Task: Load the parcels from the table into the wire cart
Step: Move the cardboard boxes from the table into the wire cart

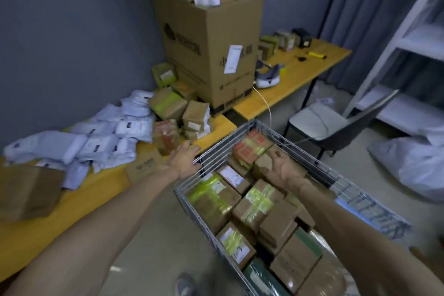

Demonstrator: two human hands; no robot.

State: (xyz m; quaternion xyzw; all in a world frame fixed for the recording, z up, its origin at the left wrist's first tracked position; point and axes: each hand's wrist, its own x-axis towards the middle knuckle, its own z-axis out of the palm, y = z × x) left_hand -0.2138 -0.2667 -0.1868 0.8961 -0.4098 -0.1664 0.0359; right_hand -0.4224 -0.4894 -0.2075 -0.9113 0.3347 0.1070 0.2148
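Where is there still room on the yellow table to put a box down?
Bare wood shows along the table's near edge, between the big brown box and the flat carton. Farther back it's crowded: white mailer bags, then small boxes beside the wire cart.

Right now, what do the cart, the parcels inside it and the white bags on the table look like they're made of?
Cart: thin metal wire, silvery and shiny, seen in its open grid sides. Parcels in it: matte brown cardboard, several wrapped in glossy yellow-green or red tape. White bags: probably soft plastic mailers, since they crumple and sag. Table: looks like smooth yellowish wood or laminate.
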